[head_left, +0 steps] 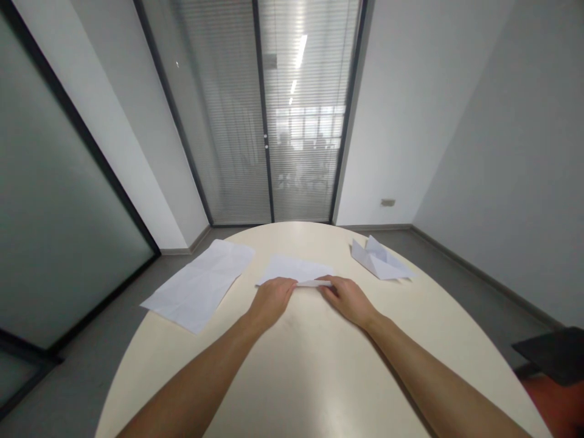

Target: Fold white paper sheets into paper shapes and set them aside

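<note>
A white sheet of paper (296,267) lies in front of me on the table, its near edge folded over into a narrow strip. My left hand (275,298) is closed on the left part of that strip, with the thumb along the fold. At the right end, my right hand (344,297) pinches the same strip between thumb and fingers. Between the two hands the strip shows as a thin, slightly raised band. The fingertips of the left hand are partly hidden behind the hand itself.
On the round cream table (301,365), a creased flat sheet (205,280) lies to the left, a corner past the edge. A folded paper shape (379,260) stands at the back right. A chair (554,359) is at the lower right, and a glass door (301,152) stands beyond the table.
</note>
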A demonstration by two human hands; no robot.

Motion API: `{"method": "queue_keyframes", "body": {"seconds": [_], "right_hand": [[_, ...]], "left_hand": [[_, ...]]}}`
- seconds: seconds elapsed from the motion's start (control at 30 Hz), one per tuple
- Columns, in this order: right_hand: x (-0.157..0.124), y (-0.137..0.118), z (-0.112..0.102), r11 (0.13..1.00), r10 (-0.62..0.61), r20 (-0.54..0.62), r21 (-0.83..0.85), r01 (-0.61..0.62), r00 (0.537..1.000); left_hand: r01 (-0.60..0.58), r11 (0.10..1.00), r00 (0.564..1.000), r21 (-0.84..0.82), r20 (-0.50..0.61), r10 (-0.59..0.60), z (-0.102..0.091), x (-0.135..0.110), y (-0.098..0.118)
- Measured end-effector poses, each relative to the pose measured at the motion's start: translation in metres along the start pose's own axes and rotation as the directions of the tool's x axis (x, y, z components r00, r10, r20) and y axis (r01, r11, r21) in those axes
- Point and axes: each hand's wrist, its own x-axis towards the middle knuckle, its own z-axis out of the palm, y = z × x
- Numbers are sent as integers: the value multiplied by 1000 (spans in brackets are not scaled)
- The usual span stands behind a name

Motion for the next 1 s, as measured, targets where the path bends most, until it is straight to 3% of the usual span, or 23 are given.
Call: {"method": "queue_keyframes", "body": {"seconds": [0.23, 0.43, 0.87, 1.0], "right_hand": [[1, 1, -3, 998, 39, -58, 41, -37, 998], [1, 3, -2, 987, 70, -91, 154, -55, 993], [3, 9, -5, 982, 65, -175, 185, -33, 982], [2, 9, -5, 982, 67, -153, 184, -38, 986]], "left_hand": [[69, 995, 996, -72, -57, -73, -1, 1, -2], [66, 990, 994, -123, -81, -76, -2, 0, -2], [30, 965, 989, -261, -129, -66, 5, 1, -7], [19, 958, 986, -285, -154, -65, 3, 0, -5]]}}
